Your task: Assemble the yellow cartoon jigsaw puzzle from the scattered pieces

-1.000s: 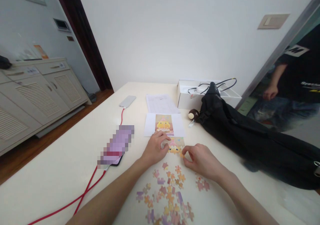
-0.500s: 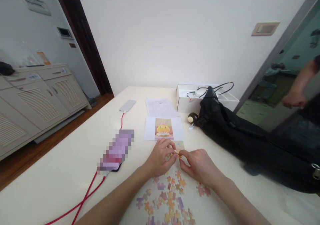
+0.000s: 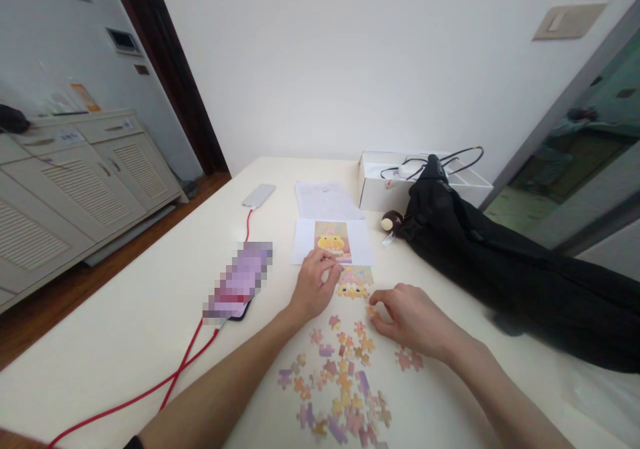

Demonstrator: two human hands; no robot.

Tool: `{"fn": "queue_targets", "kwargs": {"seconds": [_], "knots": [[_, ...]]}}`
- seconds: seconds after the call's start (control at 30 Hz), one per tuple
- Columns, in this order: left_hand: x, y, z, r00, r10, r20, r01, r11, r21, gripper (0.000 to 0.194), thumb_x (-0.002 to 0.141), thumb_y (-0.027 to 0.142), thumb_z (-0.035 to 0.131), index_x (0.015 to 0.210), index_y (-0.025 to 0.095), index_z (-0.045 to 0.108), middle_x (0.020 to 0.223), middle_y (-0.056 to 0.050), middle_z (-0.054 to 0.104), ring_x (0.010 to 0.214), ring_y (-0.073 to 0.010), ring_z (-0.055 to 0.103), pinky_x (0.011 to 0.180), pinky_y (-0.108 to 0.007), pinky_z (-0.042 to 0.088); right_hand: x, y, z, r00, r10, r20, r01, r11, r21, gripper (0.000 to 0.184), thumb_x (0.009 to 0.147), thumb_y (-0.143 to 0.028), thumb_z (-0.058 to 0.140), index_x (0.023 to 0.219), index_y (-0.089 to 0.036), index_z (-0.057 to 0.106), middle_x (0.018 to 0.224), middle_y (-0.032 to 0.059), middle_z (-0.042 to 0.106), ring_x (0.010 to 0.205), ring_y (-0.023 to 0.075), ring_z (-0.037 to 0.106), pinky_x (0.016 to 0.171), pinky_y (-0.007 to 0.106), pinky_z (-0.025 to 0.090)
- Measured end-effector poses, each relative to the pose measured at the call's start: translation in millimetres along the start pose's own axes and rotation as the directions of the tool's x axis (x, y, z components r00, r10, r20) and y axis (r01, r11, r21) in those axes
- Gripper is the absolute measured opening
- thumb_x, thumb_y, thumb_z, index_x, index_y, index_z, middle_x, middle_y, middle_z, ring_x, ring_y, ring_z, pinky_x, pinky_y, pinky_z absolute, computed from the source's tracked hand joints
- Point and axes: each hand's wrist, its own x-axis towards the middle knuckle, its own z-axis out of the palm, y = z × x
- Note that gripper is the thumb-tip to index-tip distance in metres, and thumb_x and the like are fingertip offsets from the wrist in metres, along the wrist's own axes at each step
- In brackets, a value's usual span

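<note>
The partly joined jigsaw puzzle lies below a printed picture of a yellow cartoon figure. My left hand rests at the puzzle's left edge, its fingers loosely bent and apart, overlapping the picture's lower edge; I see nothing in it. Right of the puzzle, my right hand has an orange puzzle piece between thumb and forefinger, low over the table. Several loose puzzle pieces are spread nearer to me, and a small pink cluster sits below my right hand.
A phone with a red cable lies on the left, a pale power bank behind it. Papers lie beyond the picture. At right are a white box holding cables and a long black bag.
My hands have moved apart from the puzzle's lower edge: the left up and left, the right to the right, uncovering the joined rows. The view has shifted; the person at far right is out of view.
</note>
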Motion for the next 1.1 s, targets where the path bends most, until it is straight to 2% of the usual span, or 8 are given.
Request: {"fn": "queue_targets", "kwargs": {"seconds": [0.1, 0.2, 0.27, 0.47, 0.67, 0.83, 1.0, 1.1], "knots": [[1.0, -5.5, 1.3, 0.995, -0.067, -0.079, 0.068, 0.998, 0.009, 0.025, 0.092, 0.026, 0.048, 0.078, 0.016, 0.066, 0.088, -0.006, 0.057, 0.087, -0.0161, 0.051, 0.083, -0.033, 0.04, -7.1, -17.6, -4.2, 0.987, -0.148, 0.069, 0.133, 0.974, 0.185, 0.02, 0.078, -0.025, 0.062, 0.095, -0.023, 0.072, 0.059, -0.0015, 0.06, 0.056, 0.0128, 0.054, 0.057, 0.023, 0.033], [0.7, -7.3, 2.9, 0.991, -0.093, -0.092, 0.094, 0.996, 0.002, 0.025, 0.092, 0.026, 0.048, 0.079, 0.016, 0.067, 0.088, -0.006, 0.057, 0.087, -0.0159, 0.05, 0.083, -0.032, 0.041, -15.2, -35.9, -5.6, 0.921, -0.333, 0.203, 0.245, 0.898, 0.364, 0.02, 0.072, -0.02, 0.068, 0.09, -0.024, 0.073, 0.059, -0.0047, 0.06, 0.055, 0.0097, 0.053, 0.057, 0.019, 0.036], [0.3, -7.3, 3.5, 0.992, -0.088, -0.088, 0.088, 0.996, -0.002, 0.025, 0.092, 0.025, 0.049, 0.079, 0.016, 0.067, 0.087, -0.005, 0.057, 0.087, -0.0157, 0.051, 0.083, -0.032, 0.041, -19.0, -43.5, -3.9, 0.885, -0.392, 0.253, 0.269, 0.872, 0.409, 0.024, 0.069, -0.017, 0.069, 0.091, -0.025, 0.073, 0.062, -0.0047, 0.063, 0.058, 0.0098, 0.055, 0.06, 0.018, 0.038], [-0.4, -6.9, 4.1, 0.994, -0.063, -0.095, 0.063, 0.998, -0.005, 0.022, 0.091, 0.021, 0.05, 0.078, 0.015, 0.066, 0.087, -0.005, 0.057, 0.087, -0.0153, 0.051, 0.083, -0.031, 0.04, -20.2, -50.5, 7.8, 0.857, -0.44, 0.269, 0.327, 0.867, 0.377, 0.027, 0.07, -0.01, 0.061, 0.09, -0.023, 0.073, 0.061, -0.0038, 0.063, 0.058, 0.0105, 0.054, 0.06, 0.018, 0.039], [-0.5, -6.3, 4.1, 0.993, -0.074, -0.088, 0.073, 0.997, -0.008, 0.024, 0.091, 0.024, 0.049, 0.078, 0.015, 0.067, 0.087, -0.005, 0.057, 0.086, -0.0157, 0.051, 0.082, -0.032, 0.04, -17.1, -50.2, 14.8, 0.849, -0.475, 0.233, 0.403, 0.866, 0.297, 0.015, 0.066, -0.006, 0.053, 0.06, -0.019, 0.058, 0.053, -0.0054, 0.05, 0.051, 0.0087, 0.037, 0.055, 0.019, 0.032], [-0.1, -5.4, 4.3, 0.994, -0.063, -0.094, 0.062, 0.998, -0.009, 0.023, 0.091, 0.023, 0.05, 0.078, 0.014, 0.067, 0.086, -0.005, 0.057, 0.085, -0.0154, 0.051, 0.081, -0.031, 0.04, -17.4, -48.6, 15.8, 0.87, -0.444, 0.215, 0.383, 0.883, 0.27, 0.015, 0.066, -0.005, 0.052, 0.059, -0.018, 0.049, 0.052, -0.0063, 0.04, 0.051, 0.0087, 0.03, 0.055, 0.02, 0.028], [-0.9, -7.0, 5.7, 0.993, -0.045, -0.105, 0.044, 0.999, -0.014, 0.022, 0.091, 0.02, 0.05, 0.077, 0.014, 0.067, 0.086, -0.004, 0.057, 0.086, -0.0146, 0.051, 0.081, -0.03, 0.039, -17.9, -49.2, 18.7, 0.861, -0.435, 0.265, 0.351, 0.884, 0.309, 0.013, 0.066, -0.007, 0.056, 0.069, -0.019, 0.057, 0.058, -0.0051, 0.049, 0.055, 0.0089, 0.037, 0.057, 0.02, 0.03], [-1.2, -8.4, 6.1, 0.993, -0.041, -0.112, 0.04, 0.999, -0.016, 0.021, 0.09, 0.02, 0.051, 0.077, 0.014, 0.066, 0.086, -0.004, 0.057, 0.086, -0.0147, 0.051, 0.082, -0.03, 0.039, -17.2, -49.0, 14.5, 0.853, -0.462, 0.243, 0.344, 0.848, 0.403, 0.012, 0.069, -0.006, 0.056, 0.068, -0.018, 0.058, 0.056, -0.0061, 0.047, 0.054, 0.0073, 0.036, 0.056, 0.019, 0.03]]}}
